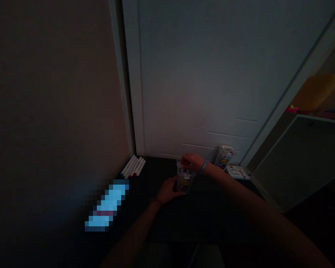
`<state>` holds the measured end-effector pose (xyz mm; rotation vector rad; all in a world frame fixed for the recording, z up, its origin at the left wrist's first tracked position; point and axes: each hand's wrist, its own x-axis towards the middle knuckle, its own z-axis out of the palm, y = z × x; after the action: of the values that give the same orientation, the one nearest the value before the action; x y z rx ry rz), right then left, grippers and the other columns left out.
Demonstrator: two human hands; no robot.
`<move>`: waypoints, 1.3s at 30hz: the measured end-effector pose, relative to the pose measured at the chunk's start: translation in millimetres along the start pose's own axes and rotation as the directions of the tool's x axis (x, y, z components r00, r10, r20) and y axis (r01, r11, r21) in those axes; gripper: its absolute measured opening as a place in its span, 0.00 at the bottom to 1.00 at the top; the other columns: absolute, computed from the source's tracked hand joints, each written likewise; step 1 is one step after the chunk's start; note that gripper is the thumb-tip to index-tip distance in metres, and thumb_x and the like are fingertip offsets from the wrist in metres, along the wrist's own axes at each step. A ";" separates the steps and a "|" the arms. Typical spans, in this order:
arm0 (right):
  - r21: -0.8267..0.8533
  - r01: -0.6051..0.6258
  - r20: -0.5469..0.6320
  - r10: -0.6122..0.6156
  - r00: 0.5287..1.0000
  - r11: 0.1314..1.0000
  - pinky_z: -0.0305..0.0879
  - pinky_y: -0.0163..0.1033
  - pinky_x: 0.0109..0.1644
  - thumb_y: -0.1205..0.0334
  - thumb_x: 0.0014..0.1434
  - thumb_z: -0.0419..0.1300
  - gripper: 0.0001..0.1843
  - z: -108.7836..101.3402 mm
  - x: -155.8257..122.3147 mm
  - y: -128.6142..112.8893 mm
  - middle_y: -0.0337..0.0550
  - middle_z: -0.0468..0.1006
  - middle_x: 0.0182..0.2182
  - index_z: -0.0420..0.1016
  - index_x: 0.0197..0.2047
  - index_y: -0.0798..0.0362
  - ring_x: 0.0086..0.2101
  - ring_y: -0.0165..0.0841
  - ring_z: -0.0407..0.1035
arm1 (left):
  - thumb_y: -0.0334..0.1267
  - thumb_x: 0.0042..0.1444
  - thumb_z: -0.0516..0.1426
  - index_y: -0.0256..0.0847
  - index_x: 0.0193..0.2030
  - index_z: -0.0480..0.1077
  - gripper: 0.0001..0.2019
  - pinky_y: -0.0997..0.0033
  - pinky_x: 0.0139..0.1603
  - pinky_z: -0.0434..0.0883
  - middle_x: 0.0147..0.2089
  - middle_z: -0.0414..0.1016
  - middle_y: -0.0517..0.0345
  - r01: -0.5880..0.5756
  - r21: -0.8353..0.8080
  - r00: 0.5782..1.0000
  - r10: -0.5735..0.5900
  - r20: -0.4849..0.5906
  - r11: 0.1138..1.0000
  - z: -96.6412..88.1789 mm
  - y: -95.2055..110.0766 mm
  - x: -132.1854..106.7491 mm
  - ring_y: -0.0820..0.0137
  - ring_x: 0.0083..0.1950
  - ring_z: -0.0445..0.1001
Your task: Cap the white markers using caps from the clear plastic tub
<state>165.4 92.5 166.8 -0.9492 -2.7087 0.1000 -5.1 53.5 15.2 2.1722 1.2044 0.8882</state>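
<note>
In dim light, a clear plastic marker case (183, 183) with a yellow-and-dark label stands upright on the dark tabletop. My left hand (168, 189) grips its lower part from the left, thumb and fingers around its sides. Above it, my right hand (192, 161) has its fingers bent together at the top of the case. Something reddish shows by those fingertips, too dark to make out. A wristband (203, 166) circles my right wrist. Several white markers (133, 166) with coloured ends lie side by side at the back left of the table.
A second upright case (223, 156) stands at the back right, beside a white box (238, 171) lying flat. A blurred, glowing screen (107, 206) is at the left. Behind the table (206, 219) rises a white panel (184, 85); a wall (58, 93) bounds the left.
</note>
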 end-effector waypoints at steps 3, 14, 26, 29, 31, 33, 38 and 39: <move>0.002 0.016 0.009 -0.016 1.000 1.000 0.59 0.32 0.34 0.69 0.52 0.60 0.05 2.8 3.6 -2.4 0.42 0.70 0.30 0.70 0.34 0.58 0.30 0.28 0.64 | 0.51 0.40 0.63 0.46 0.52 0.63 0.31 0.62 0.49 0.63 0.50 0.70 0.54 0.002 0.001 1.000 -0.002 0.003 1.000 -0.4 0.5 0.1 0.59 0.50 0.68; -0.085 0.075 0.102 -0.066 0.993 0.994 0.61 0.33 0.37 0.69 0.53 0.59 0.06 -6.9 11.0 -3.2 0.45 0.73 0.32 0.75 0.36 0.56 0.32 0.30 0.67 | 0.51 0.39 0.63 0.45 0.51 0.63 0.32 0.61 0.49 0.63 0.49 0.70 0.53 0.041 -0.004 0.999 -0.041 -0.001 0.999 0.0 1.3 0.1 0.58 0.49 0.68; 0.066 -0.019 -0.046 0.022 0.999 0.998 0.62 0.32 0.34 0.65 0.54 0.58 0.08 9.0 0.4 -1.9 0.43 0.72 0.32 0.69 0.39 0.57 0.30 0.27 0.66 | 0.51 0.39 0.63 0.45 0.52 0.62 0.32 0.60 0.49 0.63 0.50 0.69 0.53 0.040 -0.011 0.999 -0.040 0.003 0.999 0.1 3.7 0.2 0.57 0.50 0.67; 0.121 -0.025 -0.091 0.036 0.995 0.992 0.63 0.33 0.36 0.62 0.58 0.55 0.08 1.5 -12.9 -3.7 0.43 0.71 0.34 0.68 0.41 0.55 0.31 0.28 0.67 | 0.51 0.39 0.63 0.46 0.53 0.62 0.33 0.60 0.50 0.63 0.50 0.69 0.52 0.050 -0.004 0.999 -0.050 -0.002 0.999 1.1 1.5 0.4 0.57 0.50 0.67; 0.124 -0.009 -0.133 0.025 0.991 0.992 0.63 0.36 0.40 0.62 0.59 0.53 0.08 -4.1 -26.2 -4.8 0.44 0.71 0.35 0.68 0.42 0.55 0.34 0.30 0.67 | 0.52 0.38 0.63 0.46 0.53 0.62 0.34 0.60 0.50 0.63 0.50 0.69 0.52 0.045 -0.002 0.999 -0.045 -0.003 0.999 1.5 -0.8 0.7 0.57 0.50 0.67; 0.132 -0.041 -0.234 0.071 0.970 0.990 0.62 0.40 0.45 0.62 0.59 0.53 0.10 -2.0 -41.7 -6.0 0.45 0.71 0.38 0.67 0.44 0.53 0.39 0.33 0.66 | 0.52 0.37 0.63 0.45 0.52 0.62 0.34 0.60 0.50 0.62 0.50 0.69 0.52 0.040 -0.003 0.999 -0.040 0.003 0.999 1.5 -2.9 1.0 0.57 0.50 0.67; 0.451 -0.240 -0.606 0.493 0.624 0.859 0.59 0.48 0.52 0.58 0.56 0.55 0.30 63.0 -71.6 -13.3 0.54 0.58 0.54 0.47 0.59 0.52 0.49 0.40 0.60 | 0.54 0.38 0.63 0.45 0.53 0.62 0.34 0.60 0.49 0.63 0.49 0.69 0.52 0.035 -0.002 0.999 -0.035 0.005 0.999 2.3 -4.5 1.8 0.57 0.49 0.68; 0.516 -0.227 -0.600 0.538 0.592 0.826 0.58 0.49 0.53 0.57 0.55 0.56 0.35 82.7 -73.9 -15.6 0.54 0.55 0.55 0.42 0.60 0.52 0.51 0.40 0.58 | 0.54 0.38 0.62 0.45 0.53 0.61 0.34 0.60 0.49 0.63 0.49 0.69 0.52 0.032 0.001 0.999 -0.032 0.005 0.999 2.9 -4.1 1.7 0.58 0.49 0.68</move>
<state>188.7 36.3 72.8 -1.1335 -1.6185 0.2724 -4.5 56.7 11.0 2.1484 1.2347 0.8687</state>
